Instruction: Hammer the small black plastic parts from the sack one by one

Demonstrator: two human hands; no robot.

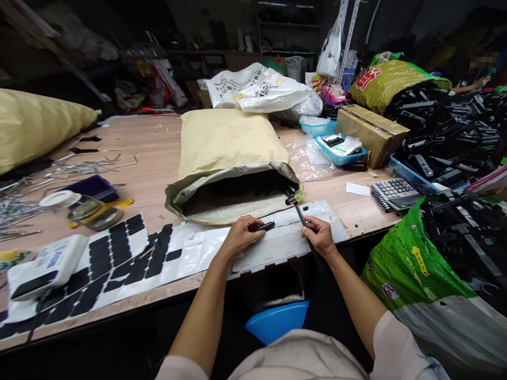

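1 hammer (299, 210): points away, slightly left; dark handle (301, 216), yellowish tip (299, 196)
1 black piece (266, 226): slim, crosswise
Right fingers (313, 221): gripping hammer
Left fingers (253, 221): pinching black piece

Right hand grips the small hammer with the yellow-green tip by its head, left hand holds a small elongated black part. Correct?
Not by its head: the head-camera view shows the right hand gripping the small hammer by its dark handle. The left hand does hold the small elongated black part.

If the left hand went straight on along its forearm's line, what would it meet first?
Probably the near lip of the open tan sack, just ahead of the left hand; height is hard to judge.
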